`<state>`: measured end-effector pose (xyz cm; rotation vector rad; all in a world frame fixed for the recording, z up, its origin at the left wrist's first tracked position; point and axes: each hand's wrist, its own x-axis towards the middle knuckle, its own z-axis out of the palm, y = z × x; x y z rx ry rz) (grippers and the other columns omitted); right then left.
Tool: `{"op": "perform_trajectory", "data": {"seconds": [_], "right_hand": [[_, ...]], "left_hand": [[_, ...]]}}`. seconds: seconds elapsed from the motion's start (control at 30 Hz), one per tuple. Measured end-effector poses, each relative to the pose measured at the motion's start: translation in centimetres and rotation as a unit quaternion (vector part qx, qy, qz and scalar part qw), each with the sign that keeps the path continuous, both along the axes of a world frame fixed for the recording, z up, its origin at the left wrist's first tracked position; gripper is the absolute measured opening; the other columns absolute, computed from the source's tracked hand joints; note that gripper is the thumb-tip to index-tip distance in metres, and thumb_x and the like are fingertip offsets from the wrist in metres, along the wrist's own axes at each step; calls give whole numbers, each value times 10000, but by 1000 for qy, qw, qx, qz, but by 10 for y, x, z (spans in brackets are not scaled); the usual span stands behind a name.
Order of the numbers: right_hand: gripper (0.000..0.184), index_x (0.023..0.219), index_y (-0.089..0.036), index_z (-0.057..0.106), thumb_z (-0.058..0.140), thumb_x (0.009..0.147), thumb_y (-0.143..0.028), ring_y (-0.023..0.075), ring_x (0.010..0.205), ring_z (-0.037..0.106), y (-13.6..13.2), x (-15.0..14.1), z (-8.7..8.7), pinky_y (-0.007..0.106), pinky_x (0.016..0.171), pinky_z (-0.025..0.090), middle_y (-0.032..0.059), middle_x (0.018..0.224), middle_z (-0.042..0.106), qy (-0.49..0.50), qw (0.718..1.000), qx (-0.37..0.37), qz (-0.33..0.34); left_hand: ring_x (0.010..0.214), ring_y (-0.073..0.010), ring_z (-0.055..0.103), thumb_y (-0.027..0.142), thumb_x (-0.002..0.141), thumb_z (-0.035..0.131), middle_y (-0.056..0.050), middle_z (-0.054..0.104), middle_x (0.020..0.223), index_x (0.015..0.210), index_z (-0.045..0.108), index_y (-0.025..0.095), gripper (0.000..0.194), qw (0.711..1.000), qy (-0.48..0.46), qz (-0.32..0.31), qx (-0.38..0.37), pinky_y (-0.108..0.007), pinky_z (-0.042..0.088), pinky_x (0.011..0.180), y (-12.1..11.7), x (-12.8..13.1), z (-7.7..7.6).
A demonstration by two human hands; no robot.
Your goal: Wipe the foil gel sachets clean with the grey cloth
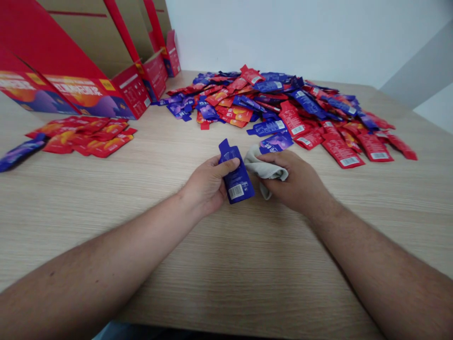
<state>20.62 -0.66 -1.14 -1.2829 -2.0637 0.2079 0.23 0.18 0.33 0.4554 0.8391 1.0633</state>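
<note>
Over the middle of the table, my left hand (208, 184) grips a dark blue sachet (238, 178), thumb across its printed face. The barcode is at the lower end, and the narrow spout end points up and away. My right hand (295, 177) is closed on a crumpled pale grey cloth (265, 167), just right of the sachet. Whether the cloth touches the sachet I cannot tell. Just beyond the right hand lies a purple sachet (278, 140), partly hidden by the fingers.
A wide heap of red and blue sachets (262, 99) lies at the back against the white wall. Several red sachets (88, 134) are grouped at the left, with a blue sachet (21, 152) beside them. Red open cardboard boxes (102, 89) stand at the back left.
</note>
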Motion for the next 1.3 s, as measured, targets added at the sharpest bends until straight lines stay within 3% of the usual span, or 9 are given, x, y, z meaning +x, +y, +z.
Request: {"op": "perform_trajectory", "data": {"seconds": [0.23,0.43,0.57,0.7,0.8,1.0,1.1,1.3], "right_hand": [[400,1188,-277,767,705,801,-196,311,1092,741,1,1,-1,514,957,588,53,1181,815,2,1000,-13,-15],[331,1153,-244,771,719,826,-222,307,1036,748,-2,2,8,485,902,592,82,1125,814,15,999,5,-39],[381,1220,-239,735,719,840,-219,281,965,729,-13,-7,13,450,844,589,79,1081,800,19,998,32,53],[456,1276,-209,704,693,820,-190,268,932,702,-25,-23,5,412,775,587,102,1032,772,12,993,13,114],[490,1291,-193,692,680,802,-163,275,960,702,-28,-32,-5,427,800,597,113,1056,763,28,994,-21,108],[407,1228,-242,718,677,826,-184,288,986,730,-27,-37,-13,460,844,609,78,1041,769,97,990,-75,75],[330,1197,-261,728,690,870,-242,285,1027,740,-28,-39,-12,469,887,605,73,1094,785,133,986,-83,50],[277,1156,-279,736,703,882,-252,268,977,749,-32,-43,-11,449,864,611,53,1082,793,169,981,-89,21]], "left_hand": [[615,-145,680,90,928,677,-22,710,752,900,649,168,87,998,24,46,-21,-281,604,618,4,-1,1],[655,-152,687,65,962,566,-42,718,782,902,660,144,136,995,38,84,-34,-316,623,701,11,1,-6],[659,-168,700,58,948,550,-52,730,769,911,650,148,141,995,41,86,-10,-338,626,725,13,0,-9],[598,-164,685,48,913,571,-39,730,725,877,639,157,134,994,50,101,-9,-302,604,638,10,-2,-6],[592,-173,692,99,925,572,-43,730,725,849,650,162,126,995,29,85,-42,-294,591,591,5,0,-3],[612,-198,685,276,1018,518,-80,733,766,917,695,153,238,990,4,-24,-137,-311,579,575,-9,9,2],[723,-218,728,334,1051,503,-93,754,811,967,709,159,284,993,4,-54,-104,-323,602,686,-14,11,-1],[1003,-252,740,460,1005,628,-88,782,828,883,762,181,333,990,120,-58,49,-296,562,822,-17,7,-18]]}}
